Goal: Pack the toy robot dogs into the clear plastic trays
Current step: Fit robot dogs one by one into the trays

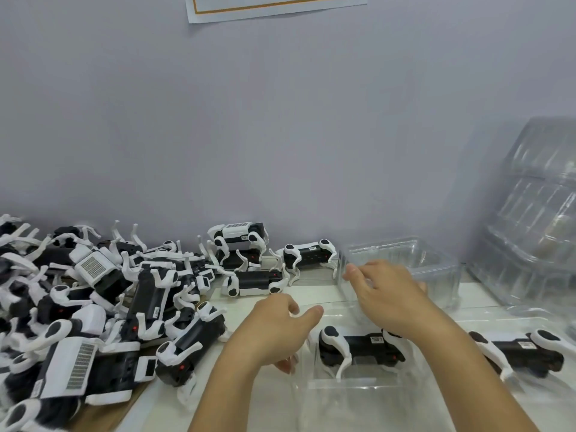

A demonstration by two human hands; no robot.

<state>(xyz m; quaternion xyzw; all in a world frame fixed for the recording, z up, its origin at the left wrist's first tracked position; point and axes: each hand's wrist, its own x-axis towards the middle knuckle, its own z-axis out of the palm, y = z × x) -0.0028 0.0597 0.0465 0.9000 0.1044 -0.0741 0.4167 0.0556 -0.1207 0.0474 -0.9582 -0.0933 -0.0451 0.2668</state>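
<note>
Two toy robot dogs (361,347) lie in clear plastic trays (358,397), two hands (386,294) above.

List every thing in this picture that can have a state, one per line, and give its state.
Left hand: open, over the near clear tray.
Right hand: open, fingers spread, holding nothing.
Near clear tray: holds one toy dog.
Toy dog in tray: lying on its side.
Tray stack: empty, leaning by the wall.
Dog pile: unpacked, jumbled.

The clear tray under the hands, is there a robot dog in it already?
Yes. A black-and-white robot dog lies inside the clear tray, between the left hand and right hand.
</note>
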